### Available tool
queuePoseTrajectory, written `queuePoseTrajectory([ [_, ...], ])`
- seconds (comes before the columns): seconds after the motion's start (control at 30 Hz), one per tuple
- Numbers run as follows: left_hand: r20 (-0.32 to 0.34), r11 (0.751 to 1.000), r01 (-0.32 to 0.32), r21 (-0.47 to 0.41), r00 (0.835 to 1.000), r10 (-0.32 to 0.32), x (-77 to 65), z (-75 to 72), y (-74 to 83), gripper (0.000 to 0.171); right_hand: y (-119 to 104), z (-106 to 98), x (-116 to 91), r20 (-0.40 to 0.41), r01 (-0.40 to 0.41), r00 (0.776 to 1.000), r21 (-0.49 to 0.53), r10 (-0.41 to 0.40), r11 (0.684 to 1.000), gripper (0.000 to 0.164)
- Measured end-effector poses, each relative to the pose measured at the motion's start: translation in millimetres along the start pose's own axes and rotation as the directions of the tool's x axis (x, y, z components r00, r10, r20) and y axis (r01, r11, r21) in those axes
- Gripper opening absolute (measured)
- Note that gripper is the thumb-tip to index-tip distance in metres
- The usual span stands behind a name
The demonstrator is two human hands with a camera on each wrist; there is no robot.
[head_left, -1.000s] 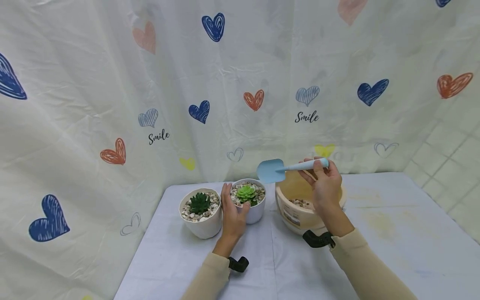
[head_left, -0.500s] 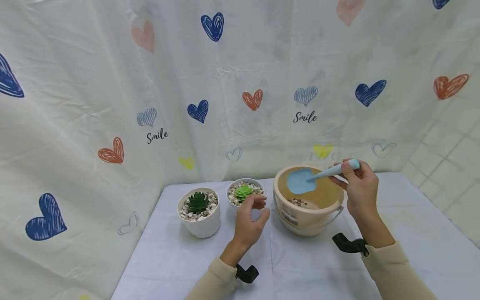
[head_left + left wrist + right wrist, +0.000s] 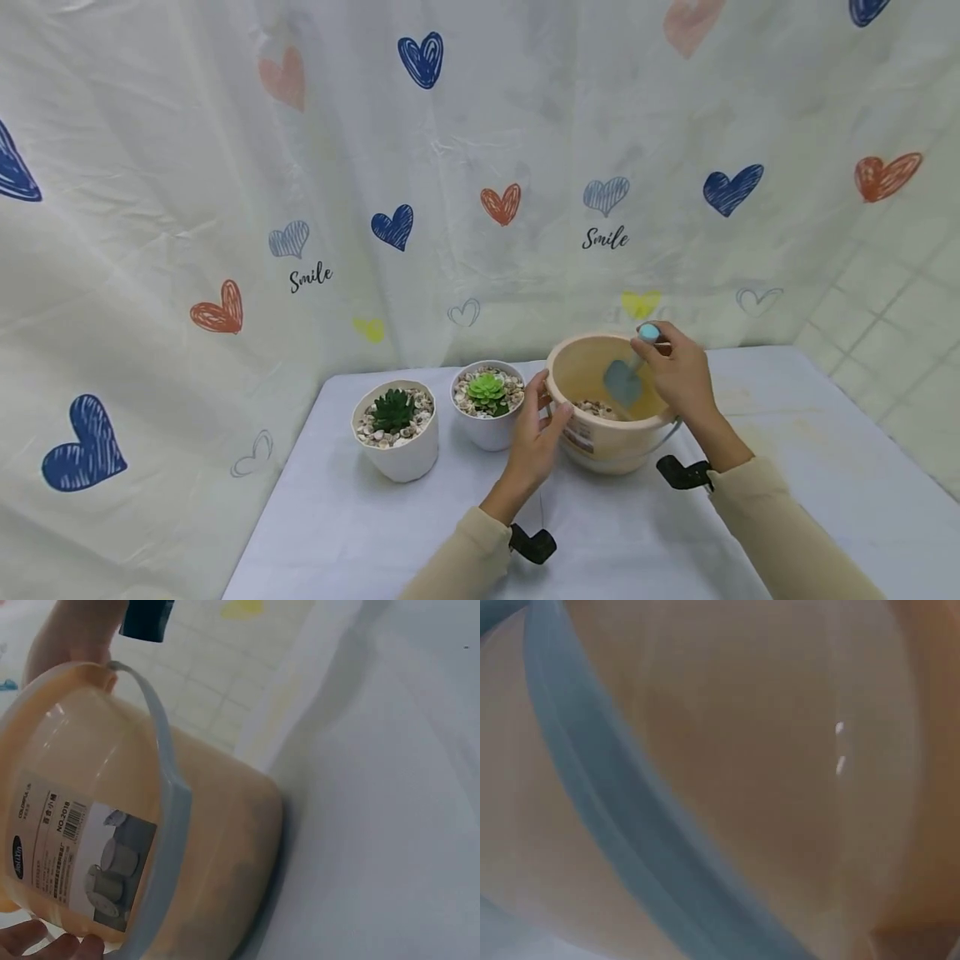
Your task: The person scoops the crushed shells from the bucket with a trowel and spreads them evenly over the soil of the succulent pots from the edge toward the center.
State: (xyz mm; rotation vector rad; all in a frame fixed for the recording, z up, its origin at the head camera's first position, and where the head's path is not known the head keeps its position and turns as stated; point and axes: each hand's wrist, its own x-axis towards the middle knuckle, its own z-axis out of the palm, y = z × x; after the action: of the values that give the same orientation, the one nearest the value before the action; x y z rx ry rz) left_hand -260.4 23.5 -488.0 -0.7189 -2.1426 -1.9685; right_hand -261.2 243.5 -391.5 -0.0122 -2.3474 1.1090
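A peach-coloured plastic bucket [image 3: 611, 446] with a pale blue handle [image 3: 171, 817] stands on the table, small stones [image 3: 597, 408] lying on its bottom. My right hand [image 3: 684, 371] holds a light blue toy shovel [image 3: 624, 383] by the end of its grip, blade pointing down inside the bucket. At the bucket's left side, my left hand [image 3: 534, 437] grips the rim, thumb at the front. The left wrist view shows its fingers [image 3: 64, 946] beside the printed label [image 3: 79, 851]. Bucket wall and handle fill the right wrist view.
Left of the bucket are two white pots: one [image 3: 491, 433] with a light green succulent [image 3: 486, 389], the other [image 3: 408, 458] with a dark green succulent [image 3: 393, 411], both topped with pebbles. A white curtain [image 3: 337, 150] printed with hearts hangs behind the table [image 3: 360, 533].
My left hand has left the light green succulent's pot and moved right to the bucket's rim. The shovel has gone from above the bucket's left edge, tilted upright and dipped into it.
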Motion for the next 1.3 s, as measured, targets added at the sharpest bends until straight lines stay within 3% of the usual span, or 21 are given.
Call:
queuePoseTrajectory([
  [0.13,-0.028,0.999,0.045,-0.025,0.999,-0.046,4.4,4.0,-1.4,0.06,-1.5,6.9,6.0,0.059,0.046,0.997,-0.048,-0.044,0.998,0.039],
  [0.33,-0.035,0.994,0.106,-0.031,0.994,-0.107,4.9,4.6,0.4,0.061,-3.2,12.5,11.9,0.158,0.056,0.987,-0.086,-0.042,0.995,0.035],
  [0.63,-0.036,0.995,0.093,-0.026,0.995,-0.094,6.2,4.3,1.5,0.062,1.5,13.0,12.7,0.278,-0.011,0.96,-0.08,0.033,0.997,0.034],
  [0.8,-0.042,0.993,0.114,-0.005,0.993,-0.114,5.8,3.2,2.0,0.061,-0.2,12.9,14.3,0.351,0.033,0.936,-0.09,0.0,0.995,0.035],
  [0.97,-0.038,0.996,0.093,-0.014,0.995,-0.093,5.8,3.3,2.7,0.062,-1.4,12.9,15.0,0.387,0.07,0.921,-0.083,-0.032,0.994,0.032],
  [1.3,-0.045,0.993,0.116,0.01,0.992,-0.116,5.9,3.4,1.7,0.062,-0.1,12.1,14.5,0.43,0.059,0.9,0.036,-0.069,0.998,0.029],
])
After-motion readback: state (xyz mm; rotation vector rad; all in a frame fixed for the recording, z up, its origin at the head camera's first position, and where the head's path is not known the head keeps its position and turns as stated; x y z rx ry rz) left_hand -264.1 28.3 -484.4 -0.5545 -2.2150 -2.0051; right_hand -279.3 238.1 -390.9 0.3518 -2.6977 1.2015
